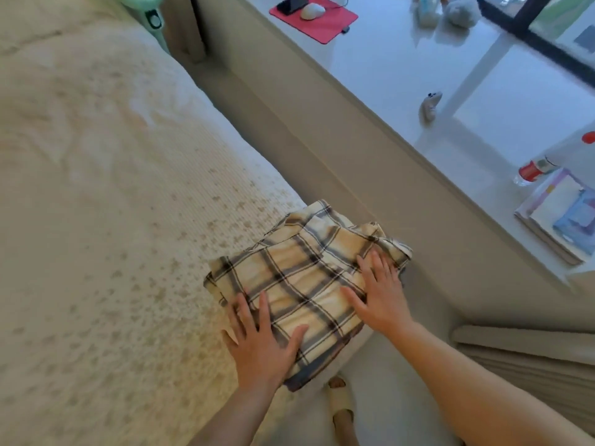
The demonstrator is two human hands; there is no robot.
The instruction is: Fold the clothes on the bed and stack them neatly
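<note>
Beige slipper [342,401] is seen on a foot at the floor, nearest the camera. Just beyond, at the bed's [96,220] near corner, a folded plaid shirt [302,278] is pressed flat: the left hand [260,342] is laid open on its near-left edge, the right hand [381,294] open on its right side, fingers straight, nothing gripped. On the white desk [402,75] beyond, books [560,217] are noted at right, and farther off a red mouse pad [317,19] bearing a white mouse [311,10].
</note>
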